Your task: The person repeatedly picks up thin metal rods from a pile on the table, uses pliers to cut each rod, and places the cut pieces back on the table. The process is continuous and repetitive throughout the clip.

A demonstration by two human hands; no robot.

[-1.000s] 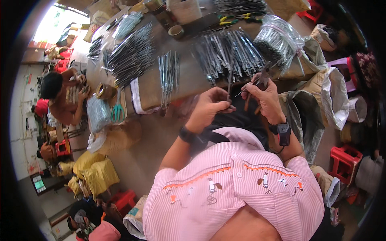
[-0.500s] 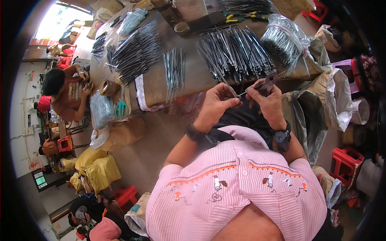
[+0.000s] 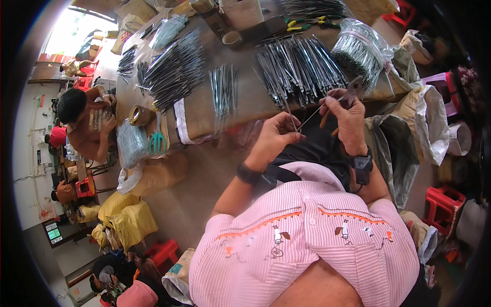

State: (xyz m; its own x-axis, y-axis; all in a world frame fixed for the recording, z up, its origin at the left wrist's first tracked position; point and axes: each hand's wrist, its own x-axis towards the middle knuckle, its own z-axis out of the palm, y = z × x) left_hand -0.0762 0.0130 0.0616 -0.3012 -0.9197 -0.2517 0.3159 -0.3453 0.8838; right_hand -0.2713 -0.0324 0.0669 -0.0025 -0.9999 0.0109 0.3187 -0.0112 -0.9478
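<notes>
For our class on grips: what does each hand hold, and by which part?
Left hand: a thin strip, pinched near its lower end. Right hand: pliers, around the handles. A thin wire runs between the hands; its hold is unclear.

The right hand point(image 3: 351, 123) covers the middle of the pliers point(image 3: 353, 88), whose head is too blurred to show how the jaws stand. Between the hands, the thin rod point(image 3: 310, 117) and the dark strip point(image 3: 290, 110) meet too finely at the left hand point(image 3: 276, 138) to tell whether they touch. The far edge cuts off the farthest bundle of strips point(image 3: 312, 8). On the left, what the seated co-worker point(image 3: 89, 125) handles is too small to tell. The near edge crops a pink garment point(image 3: 137, 295).
</notes>
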